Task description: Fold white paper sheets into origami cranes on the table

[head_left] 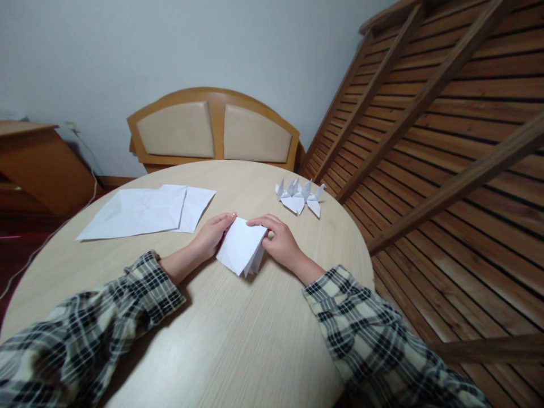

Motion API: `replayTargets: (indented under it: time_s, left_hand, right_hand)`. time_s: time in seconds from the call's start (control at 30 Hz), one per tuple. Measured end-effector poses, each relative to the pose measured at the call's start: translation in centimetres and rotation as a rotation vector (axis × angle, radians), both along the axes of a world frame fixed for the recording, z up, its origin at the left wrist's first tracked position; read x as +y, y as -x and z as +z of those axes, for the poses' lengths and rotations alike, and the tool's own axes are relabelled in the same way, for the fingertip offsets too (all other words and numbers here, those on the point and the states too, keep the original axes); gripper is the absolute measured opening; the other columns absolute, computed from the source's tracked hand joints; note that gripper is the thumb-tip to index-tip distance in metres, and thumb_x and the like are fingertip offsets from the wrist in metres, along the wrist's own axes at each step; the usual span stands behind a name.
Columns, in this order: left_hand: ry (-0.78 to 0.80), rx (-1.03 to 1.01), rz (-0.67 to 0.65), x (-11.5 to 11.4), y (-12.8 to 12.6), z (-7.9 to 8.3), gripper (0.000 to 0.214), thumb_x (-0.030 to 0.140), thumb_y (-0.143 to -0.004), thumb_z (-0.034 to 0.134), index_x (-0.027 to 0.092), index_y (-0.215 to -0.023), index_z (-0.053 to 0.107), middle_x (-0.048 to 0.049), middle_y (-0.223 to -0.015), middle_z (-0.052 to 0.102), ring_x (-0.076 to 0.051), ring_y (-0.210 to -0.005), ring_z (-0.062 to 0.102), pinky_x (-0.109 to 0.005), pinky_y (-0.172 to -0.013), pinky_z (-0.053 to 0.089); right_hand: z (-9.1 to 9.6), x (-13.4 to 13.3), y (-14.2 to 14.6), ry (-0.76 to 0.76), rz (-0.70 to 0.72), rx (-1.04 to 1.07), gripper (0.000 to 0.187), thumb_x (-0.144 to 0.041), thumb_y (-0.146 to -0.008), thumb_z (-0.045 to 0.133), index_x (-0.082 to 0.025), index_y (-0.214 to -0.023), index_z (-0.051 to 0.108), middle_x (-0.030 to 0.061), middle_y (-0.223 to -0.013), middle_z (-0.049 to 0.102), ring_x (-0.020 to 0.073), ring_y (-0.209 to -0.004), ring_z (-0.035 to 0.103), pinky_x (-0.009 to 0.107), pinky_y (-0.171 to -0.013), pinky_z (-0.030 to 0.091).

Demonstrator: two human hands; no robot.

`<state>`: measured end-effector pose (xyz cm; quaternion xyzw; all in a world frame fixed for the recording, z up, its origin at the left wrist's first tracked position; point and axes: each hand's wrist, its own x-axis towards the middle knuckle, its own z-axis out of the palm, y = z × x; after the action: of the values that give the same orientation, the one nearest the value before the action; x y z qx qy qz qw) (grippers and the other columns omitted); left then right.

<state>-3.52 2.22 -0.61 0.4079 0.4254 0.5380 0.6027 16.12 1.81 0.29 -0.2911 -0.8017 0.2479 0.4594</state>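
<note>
A folded white paper [241, 247], a thick square-ish packet, lies on the round light-wood table [221, 340] in front of me. My left hand [211, 236] rests against its left edge with fingers laid along the paper. My right hand [278, 241] presses on its right edge, fingers curled over the fold. Both hands hold the packet down between them. Plaid sleeves cover both forearms.
Flat creased white sheets [147, 211] lie at the table's far left. Two or three folded paper cranes [301, 196] sit at the far right edge. A wooden chair [212, 133] stands behind the table; a slatted wooden frame [446, 141] leans at the right.
</note>
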Motion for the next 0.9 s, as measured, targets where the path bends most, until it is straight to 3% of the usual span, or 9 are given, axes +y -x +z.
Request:
replayTargets:
  time_s: [0.33, 0.6, 0.9]
  left_hand:
    - [-0.035, 0.011, -0.044, 0.19, 0.11, -0.33, 0.017, 0.031, -0.081, 0.071, 0.017, -0.076, 0.064, -0.0015, -0.065, 0.061, -0.011, -0.052, 0.051, -0.023, -0.046, 0.037]
    - [-0.075, 0.094, -0.161, -0.47, -0.31, 0.12, 0.024, 0.038, -0.084, 0.068, 0.015, -0.079, 0.069, -0.0054, -0.069, 0.065, -0.013, -0.055, 0.053, -0.025, -0.048, 0.040]
    - [-0.063, 0.162, -0.085, -0.39, -0.31, -0.04, 0.024, 0.039, -0.083, 0.068, 0.017, -0.076, 0.065, -0.0021, -0.062, 0.062, -0.012, -0.050, 0.052, -0.025, -0.046, 0.037]
  right_hand:
    - [-0.05, 0.25, -0.05, 0.041, -0.052, 0.038, 0.055, 0.007, -0.061, 0.041, -0.024, -0.094, 0.072, 0.0019, -0.097, 0.070, 0.0178, -0.092, 0.063, 0.034, -0.081, 0.050]
    - [-0.28, 0.57, 0.01, 0.090, -0.112, 0.139, 0.046, 0.003, -0.065, 0.046, -0.023, -0.090, 0.073, 0.0029, -0.096, 0.072, 0.0177, -0.090, 0.064, 0.035, -0.082, 0.050]
    - [-0.53, 0.63, 0.23, 0.133, -0.067, 0.133, 0.044, 0.002, -0.067, 0.046, -0.023, -0.092, 0.072, 0.0029, -0.099, 0.073, 0.0174, -0.093, 0.065, 0.034, -0.082, 0.050]
